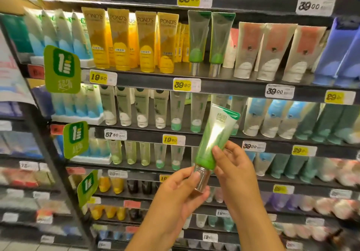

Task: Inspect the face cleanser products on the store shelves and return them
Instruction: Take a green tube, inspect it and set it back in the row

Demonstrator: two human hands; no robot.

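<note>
Nearest the lens, two bare hands are holding one product up before the shelving. The left hand (175,190) is cupping from below, its fingers (190,172) curling round the clear silver cylindrical cap (202,179), thumb side pressing at the cap's lower end. Just right of those fingertips, the right hand (231,165) is pinching the lower green body of the glossy green-and-white plastic cleanser tube (216,135), thumb on the front face, the other fingers wrapping behind it. The tube is standing cap-down, tilting to the right, its crimped green seal ending above and right of the right hand's fingertips, glare running down its middle.

Far left of the left fingers, three green hanging promo tags (62,69) are projecting from the dark shelf upright. Above the fingers, a row of yellow Pond's tubes (118,40) is standing cap-down, with a yellow 39.90 price label (186,84) on the shelf edge below. Directly above the held tube, two matching green translucent tubes with silver caps (210,42) are standing side by side on that shelf. Right of them, white tubes with salmon-pink panels (272,52) are lining up. Right of the right fingers, white-and-blue tubes (272,116) and teal tubes (329,124) are filling the shelf behind; lower rows are too blurred to read.
</note>
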